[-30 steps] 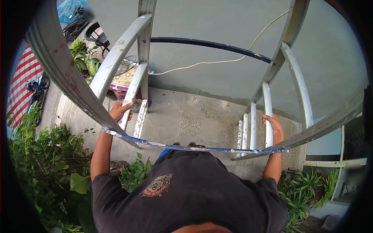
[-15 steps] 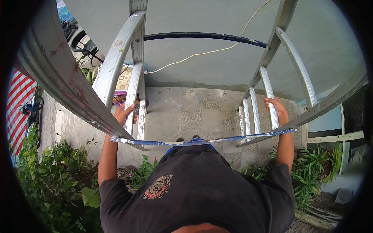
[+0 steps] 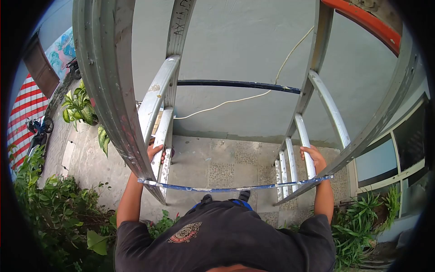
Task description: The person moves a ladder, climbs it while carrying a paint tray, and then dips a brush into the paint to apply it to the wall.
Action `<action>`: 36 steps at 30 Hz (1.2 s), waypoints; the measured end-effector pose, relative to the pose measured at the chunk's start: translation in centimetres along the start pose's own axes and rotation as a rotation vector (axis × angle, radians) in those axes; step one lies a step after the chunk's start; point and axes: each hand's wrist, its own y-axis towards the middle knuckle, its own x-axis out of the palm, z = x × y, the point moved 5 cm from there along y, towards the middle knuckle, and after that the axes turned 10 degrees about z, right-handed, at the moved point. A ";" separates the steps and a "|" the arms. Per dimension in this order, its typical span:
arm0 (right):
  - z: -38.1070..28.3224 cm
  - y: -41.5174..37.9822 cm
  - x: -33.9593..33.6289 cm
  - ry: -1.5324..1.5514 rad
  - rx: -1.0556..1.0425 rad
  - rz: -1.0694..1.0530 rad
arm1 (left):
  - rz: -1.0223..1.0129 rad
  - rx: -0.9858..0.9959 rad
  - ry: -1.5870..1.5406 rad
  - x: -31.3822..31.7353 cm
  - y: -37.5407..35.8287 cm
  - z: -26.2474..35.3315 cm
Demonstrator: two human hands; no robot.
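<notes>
A paint-spotted aluminium ladder (image 3: 174,86) rises in front of me, with rungs on its left and right sides. My left hand (image 3: 156,153) is wrapped around a left-side rung (image 3: 164,131), partly hidden by the near rail. On the other side, my right hand (image 3: 316,158) has its fingers curled around a rung (image 3: 304,138). A blue, paint-worn bar (image 3: 235,187) joins the two sides close to my body. Farther off, a dark blue bar (image 3: 235,84) spans them near the wall. Both forearms pass outside the near rails.
A grey wall (image 3: 244,113) with a pale cable (image 3: 235,98) stands ahead. The floor (image 3: 195,156) is concrete with pebbled squares. Leafy plants (image 3: 68,204) grow at left, more plants (image 3: 358,222) at right beside a window (image 3: 376,158). An orange-red edge (image 3: 367,22) shows at upper right.
The view has tilted upward, so ladder, hands and floor sit lower in it. The orange-red edge and more of my shoes have come into sight. Both hands keep their hold on the rungs.
</notes>
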 end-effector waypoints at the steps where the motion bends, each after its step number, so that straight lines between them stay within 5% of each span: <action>1: 0.1 -0.2 0.1 -0.001 0.010 0.007 | 0.021 0.027 0.033 0.3 -0.4 0.3; 36: -1.0 -2.0 1.3 -0.025 -0.117 0.117 | 0.082 0.041 0.135 -0.5 1.4 -1.4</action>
